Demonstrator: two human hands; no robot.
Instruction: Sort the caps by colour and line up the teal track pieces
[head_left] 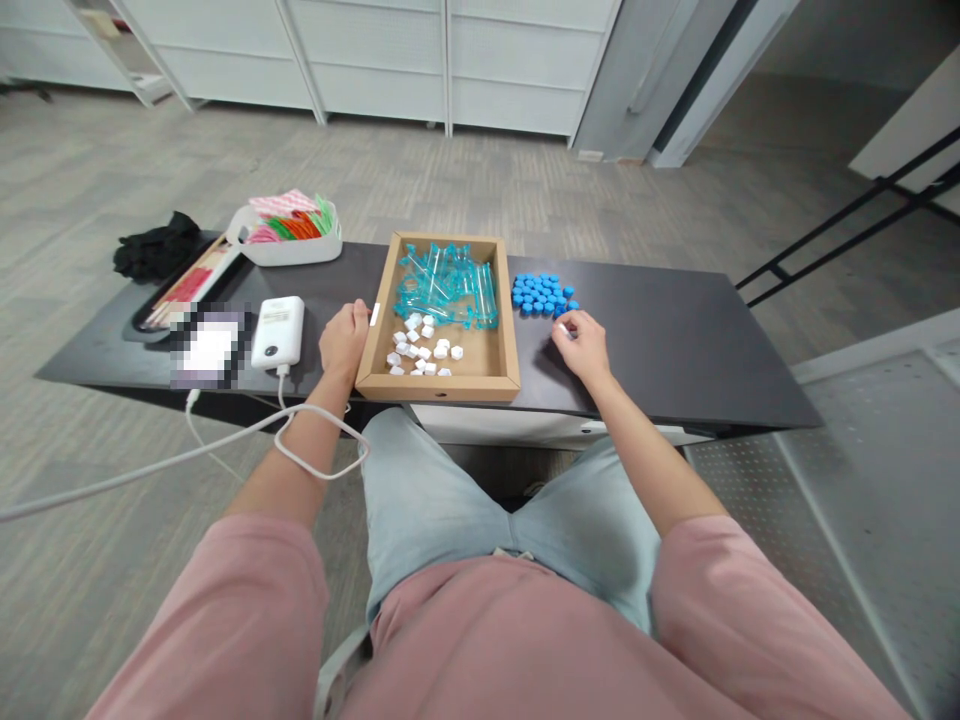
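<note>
My left hand [344,338] is closed beside the left wall of a cardboard tray [512,345] and appears to touch it. Whether its fingers grip the wall or something else is hidden. Inside the tray, clear turquoise plastic tubes [442,280] lie in a jumbled pile toward the back. Several small white faceted pieces [424,352] are scattered over the front left of its floor. To the right of the tray, my right hand [583,346] is closed in a pinch, with a small white piece [565,328] showing at its fingertips. Just beyond those fingertips is a cluster of blue faceted pieces [541,294].
On the dark tabletop [675,340], a white power bank [278,333] and a blurred-out device [210,347] have cables attached. A cable [225,437] loops across my left forearm. Farther left are a white basket [300,250] of colourful strips, a black tray [146,325] and black cloth [156,250].
</note>
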